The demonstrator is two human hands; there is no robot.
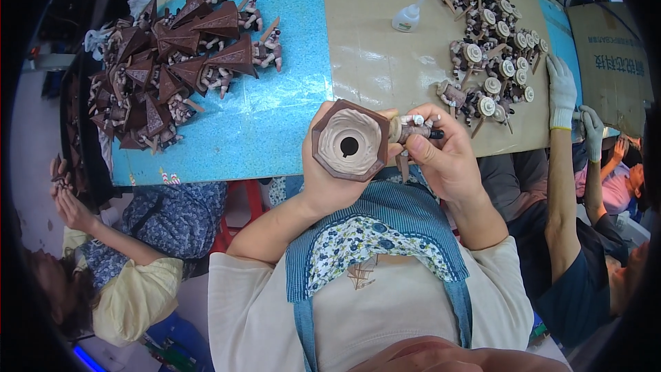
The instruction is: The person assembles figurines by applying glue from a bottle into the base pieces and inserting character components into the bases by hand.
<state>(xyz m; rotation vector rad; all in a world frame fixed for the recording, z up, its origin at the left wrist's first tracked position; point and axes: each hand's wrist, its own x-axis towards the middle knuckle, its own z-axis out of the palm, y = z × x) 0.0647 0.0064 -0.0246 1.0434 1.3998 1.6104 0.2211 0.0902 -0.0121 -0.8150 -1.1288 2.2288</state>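
Note:
My left hand (325, 189) is closed around a brown eight-sided hollow base (367, 143), whose cream-coloured inside and dark central hole face up. Between the fingers of my right hand (449, 158) is a small painted figurine (412, 129) lying sideways. Its pale end meets or nearly meets the right side of the base; fingers hide whether the two are joined. Both are held above the near edge of the table, in front of my blue apron.
Left on the blue mat (292, 21) lies a heap of brown cone-shaped bases with figurines (175, 62). Several figurines with round cream discs (499, 62) stand to the right on brown board (385, 76), near a white squeeze bottle (406, 18). A co-worker's gloved hand (561, 89) rests at the right edge.

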